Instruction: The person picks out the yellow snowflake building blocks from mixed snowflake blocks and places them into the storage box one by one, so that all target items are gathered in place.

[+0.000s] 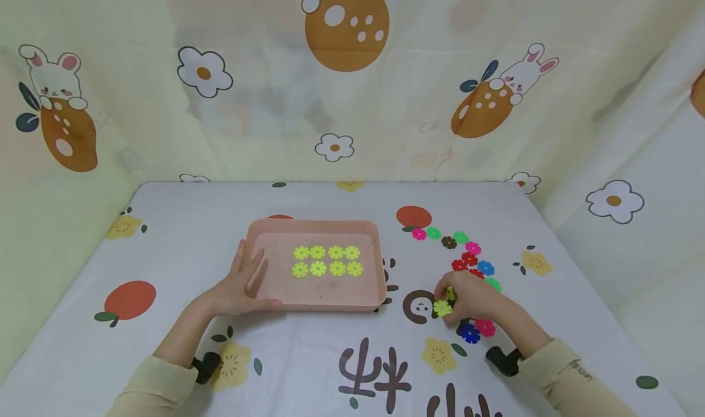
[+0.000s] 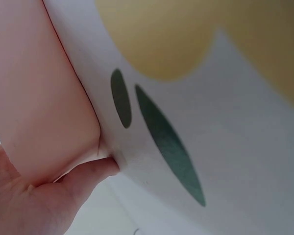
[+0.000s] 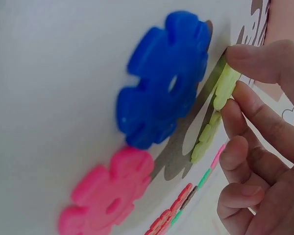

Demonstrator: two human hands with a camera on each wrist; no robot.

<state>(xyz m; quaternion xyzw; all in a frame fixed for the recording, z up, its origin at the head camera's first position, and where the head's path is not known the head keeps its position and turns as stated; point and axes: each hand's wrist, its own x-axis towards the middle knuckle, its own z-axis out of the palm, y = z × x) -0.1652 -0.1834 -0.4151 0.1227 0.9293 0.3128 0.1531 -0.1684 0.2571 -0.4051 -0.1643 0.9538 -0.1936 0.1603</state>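
Observation:
A shallow pink tray holds two rows of yellow-green flower-shaped plastic pieces. My left hand rests at its left front corner, thumb along the front wall and fingers spread over the left side; in the left wrist view the thumb lies against the tray's wall. To the right of the tray, my right hand pinches a yellow-green flower piece between thumb and index finger, close over the cloth. Another yellow-green piece lies beside it, partly hidden by the hand in the head view.
A blue flower piece and a pink one lie just in front of the right hand. Behind it curves a line of red pieces, green, brown and pink ones. A printed white cloth covers the table; a patterned curtain hangs behind.

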